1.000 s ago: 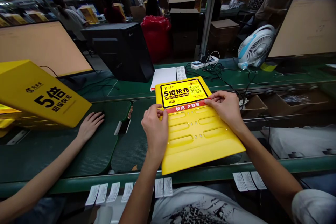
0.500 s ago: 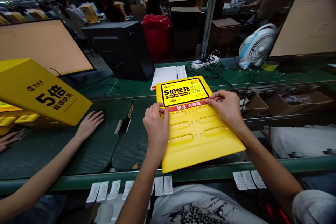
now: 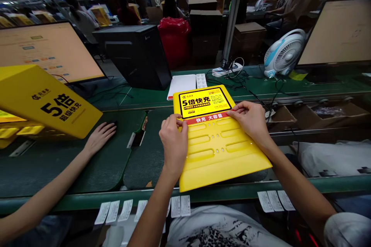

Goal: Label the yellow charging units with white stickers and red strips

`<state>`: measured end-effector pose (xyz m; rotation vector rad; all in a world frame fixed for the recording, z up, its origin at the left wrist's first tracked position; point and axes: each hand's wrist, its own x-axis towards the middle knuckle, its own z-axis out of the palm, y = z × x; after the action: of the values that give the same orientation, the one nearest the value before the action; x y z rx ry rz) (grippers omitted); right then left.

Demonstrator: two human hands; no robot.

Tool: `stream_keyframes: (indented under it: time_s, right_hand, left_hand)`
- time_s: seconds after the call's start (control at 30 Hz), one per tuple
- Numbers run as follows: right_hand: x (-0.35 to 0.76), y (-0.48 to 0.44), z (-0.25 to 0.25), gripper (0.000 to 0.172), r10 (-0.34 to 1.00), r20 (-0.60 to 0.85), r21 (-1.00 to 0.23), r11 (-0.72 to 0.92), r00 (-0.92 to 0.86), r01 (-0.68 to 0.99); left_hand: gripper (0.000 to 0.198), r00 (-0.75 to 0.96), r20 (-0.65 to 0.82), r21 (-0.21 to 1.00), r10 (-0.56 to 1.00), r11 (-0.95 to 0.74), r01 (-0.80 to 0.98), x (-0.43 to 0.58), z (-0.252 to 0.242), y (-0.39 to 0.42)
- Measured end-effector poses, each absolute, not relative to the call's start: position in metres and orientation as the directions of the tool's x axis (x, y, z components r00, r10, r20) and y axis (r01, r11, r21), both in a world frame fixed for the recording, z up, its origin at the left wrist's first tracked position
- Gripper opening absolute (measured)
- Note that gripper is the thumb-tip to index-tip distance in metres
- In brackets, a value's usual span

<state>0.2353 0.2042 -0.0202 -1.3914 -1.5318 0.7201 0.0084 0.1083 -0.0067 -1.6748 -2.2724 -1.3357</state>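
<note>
Both left hand point(image 3: 174, 139) and right hand point(image 3: 254, 122) pinch the strip point(image 3: 207, 118), seemingly aligning it; laying it on the panel point(image 3: 223, 168) between wants even tension.

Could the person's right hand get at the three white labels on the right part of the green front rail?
Probably yes: the labels hang uncovered from the front rail, near the right forearm. But the right hand seems to pinch the red strip, so it would likely need to let go.
</note>
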Motion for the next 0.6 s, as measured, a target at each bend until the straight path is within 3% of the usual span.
stream_keyframes:
  time_s: [0.6]
  right_hand:
    - [0.2349,0.2041,-0.0185,0.022,0.974,0.217,-0.876,0.168,0.06,0.451]
  left_hand:
    - [0.015,-0.479,0.381,0.673,0.79,0.118,0.73,0.0049,-0.0063,0.1116]
